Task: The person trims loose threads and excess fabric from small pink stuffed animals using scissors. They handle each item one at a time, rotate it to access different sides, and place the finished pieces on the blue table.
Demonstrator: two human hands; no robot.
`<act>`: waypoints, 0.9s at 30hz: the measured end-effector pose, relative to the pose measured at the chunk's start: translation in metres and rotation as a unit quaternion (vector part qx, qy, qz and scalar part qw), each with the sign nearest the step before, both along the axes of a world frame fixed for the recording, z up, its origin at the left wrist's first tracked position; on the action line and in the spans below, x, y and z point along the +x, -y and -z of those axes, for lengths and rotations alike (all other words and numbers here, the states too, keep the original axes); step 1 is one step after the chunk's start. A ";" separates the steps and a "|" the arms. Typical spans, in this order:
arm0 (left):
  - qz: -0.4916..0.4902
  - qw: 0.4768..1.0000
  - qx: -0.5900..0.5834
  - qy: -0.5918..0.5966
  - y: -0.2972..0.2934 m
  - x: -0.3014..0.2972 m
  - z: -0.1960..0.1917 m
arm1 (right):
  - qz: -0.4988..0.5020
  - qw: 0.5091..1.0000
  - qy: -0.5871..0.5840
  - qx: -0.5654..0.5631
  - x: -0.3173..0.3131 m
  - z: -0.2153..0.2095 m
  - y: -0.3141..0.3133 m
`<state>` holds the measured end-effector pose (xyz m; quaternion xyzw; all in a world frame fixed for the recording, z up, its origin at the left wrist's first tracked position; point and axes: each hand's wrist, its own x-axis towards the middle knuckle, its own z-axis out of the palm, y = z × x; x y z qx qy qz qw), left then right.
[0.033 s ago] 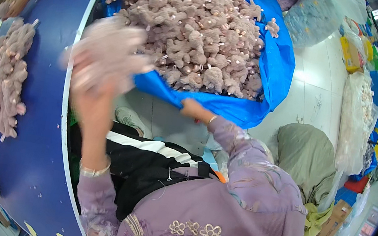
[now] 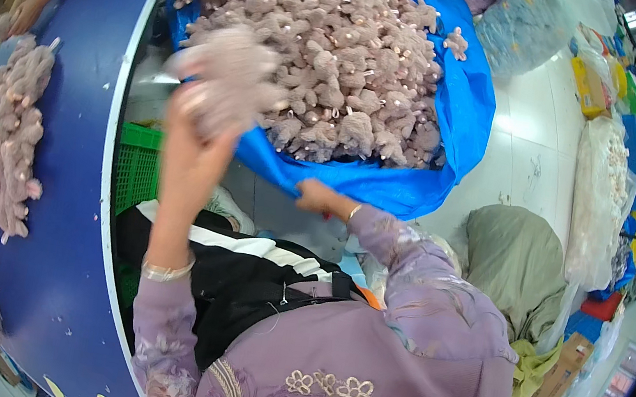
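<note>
My left hand (image 2: 200, 130) is closed around a fluffy greyish-pink plush toy (image 2: 234, 73), smeared by motion, perhaps more than one. It is held up at the near left edge of a big heap of similar plush toys (image 2: 341, 52). The heap fills a large blue plastic bag (image 2: 468, 131) whose mouth lies wide open. At the bag's near rim, my right hand (image 2: 318, 196) pinches the blue plastic. A single plush toy (image 2: 456, 43) rests on the bag's right side, apart from the heap.
On the left runs a blue tabletop (image 2: 62, 183) with a white edge, bearing a row of plush toys (image 2: 8, 133). Another person's hand (image 2: 27, 15) is at its far end. Below the edge is a green crate (image 2: 137, 166). A grey-green covered bundle (image 2: 519, 268) stands to the right.
My left hand has moved right with the plush toy, from over the table's edge to the heap's near left side. More of the green crate shows. My right hand keeps hold of the bag.
</note>
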<state>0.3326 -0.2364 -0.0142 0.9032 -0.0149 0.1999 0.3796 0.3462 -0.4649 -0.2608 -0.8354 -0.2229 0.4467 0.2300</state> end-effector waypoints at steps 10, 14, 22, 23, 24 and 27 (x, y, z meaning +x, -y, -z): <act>0.251 0.885 0.221 -0.325 0.073 0.002 0.173 | 0.407 0.815 0.412 0.029 0.080 -0.012 0.231; 0.230 0.823 0.280 -0.438 0.074 -0.020 0.205 | 0.441 0.770 0.381 -0.261 0.119 -0.016 0.307; 0.230 0.817 0.262 -0.459 0.045 -0.036 0.232 | 0.501 0.685 0.529 -0.020 0.181 -0.049 0.321; 0.227 0.807 0.263 -0.478 0.042 -0.037 0.235 | 0.459 0.739 0.493 0.006 0.179 -0.097 0.286; 0.224 0.796 0.264 -0.497 0.038 -0.038 0.238 | 0.416 0.788 0.454 0.031 0.164 -0.129 0.256; 0.243 0.761 0.252 -0.545 0.036 -0.029 0.241 | 0.093 0.916 0.389 0.000 0.085 -0.079 0.235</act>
